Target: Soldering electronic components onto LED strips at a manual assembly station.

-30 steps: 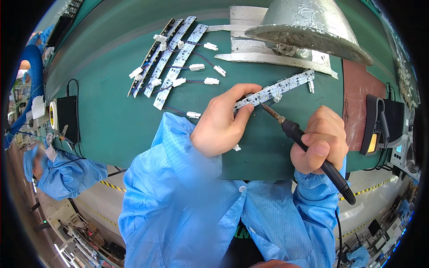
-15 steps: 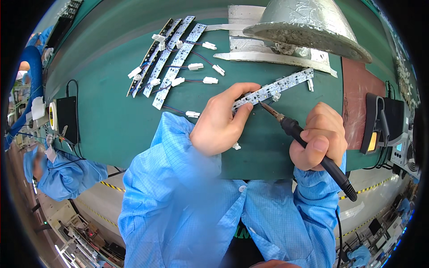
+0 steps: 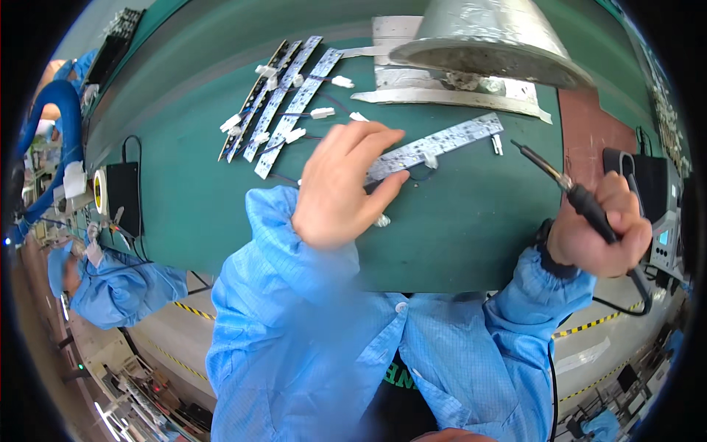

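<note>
My right hand (image 3: 600, 228) grips the dark handle of a soldering iron (image 3: 582, 199), its metal tip pointing up and left above the right part of the green mat. A narrow white circuit board strip (image 3: 449, 142) lies slanted in the middle of the mat, with a small white connector (image 3: 430, 160) on a lead at its lower edge. Over the strip's left end is my left hand (image 3: 342, 184), open, thumb and fingers spread to either side of it; the palm hides that end. Another white connector (image 3: 381, 220) shows below my left thumb.
Several similar strips (image 3: 298, 103) with wired white connectors lie at the upper left. A foil-covered hood (image 3: 486, 44) overhangs the far side. At the right are a reddish-brown board (image 3: 589, 125) and a soldering station (image 3: 665, 236). A co-worker in blue (image 3: 121, 287) sits at the left.
The soldering iron has moved away from the strip, to the right, in my right hand. My left fingers have spread from their grip on the strip, which lies slightly further left in view.
</note>
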{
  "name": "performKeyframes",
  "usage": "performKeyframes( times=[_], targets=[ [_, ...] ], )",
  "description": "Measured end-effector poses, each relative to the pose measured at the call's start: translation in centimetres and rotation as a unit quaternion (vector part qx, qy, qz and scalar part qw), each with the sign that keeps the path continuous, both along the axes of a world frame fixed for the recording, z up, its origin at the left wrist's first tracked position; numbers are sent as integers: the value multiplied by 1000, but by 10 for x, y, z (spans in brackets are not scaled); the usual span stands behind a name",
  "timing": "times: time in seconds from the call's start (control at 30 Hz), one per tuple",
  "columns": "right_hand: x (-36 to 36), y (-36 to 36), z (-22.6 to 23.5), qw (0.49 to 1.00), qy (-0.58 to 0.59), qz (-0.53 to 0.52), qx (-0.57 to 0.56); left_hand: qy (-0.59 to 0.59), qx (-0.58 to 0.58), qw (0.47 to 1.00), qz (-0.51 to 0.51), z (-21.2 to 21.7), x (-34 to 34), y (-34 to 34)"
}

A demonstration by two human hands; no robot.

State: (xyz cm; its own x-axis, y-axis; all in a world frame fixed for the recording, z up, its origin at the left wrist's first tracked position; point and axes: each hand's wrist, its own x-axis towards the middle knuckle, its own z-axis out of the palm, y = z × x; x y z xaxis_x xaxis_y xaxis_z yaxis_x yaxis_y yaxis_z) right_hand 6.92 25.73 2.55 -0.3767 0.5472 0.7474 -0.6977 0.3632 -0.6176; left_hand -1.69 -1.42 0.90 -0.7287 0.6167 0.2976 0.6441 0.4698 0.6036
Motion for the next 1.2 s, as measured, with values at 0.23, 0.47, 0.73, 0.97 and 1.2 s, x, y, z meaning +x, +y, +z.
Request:
performKeyframes(
  times=[0.23,0.47,0.73,0.97,1.2],
  targets=[
    [-13,-8,-3,999,-18,-25,-18,37,-20,998,37,-12,11,23],
    [-12,-10,-1,999,-23,-17,-25,-156,63,986,13,-17,4,20],
    [-13,-7,-4,1000,-18,-12,-15,-189,69,980,-5,-8,6,13],
    [-15,-8,-3,1000,-15,-4,-11,-173,74,982,-22,-9,4,12],
    [-17,-9,-5,1000,-18,-7,-19,47,41,997,-43,-10,4,9]
  ],
)
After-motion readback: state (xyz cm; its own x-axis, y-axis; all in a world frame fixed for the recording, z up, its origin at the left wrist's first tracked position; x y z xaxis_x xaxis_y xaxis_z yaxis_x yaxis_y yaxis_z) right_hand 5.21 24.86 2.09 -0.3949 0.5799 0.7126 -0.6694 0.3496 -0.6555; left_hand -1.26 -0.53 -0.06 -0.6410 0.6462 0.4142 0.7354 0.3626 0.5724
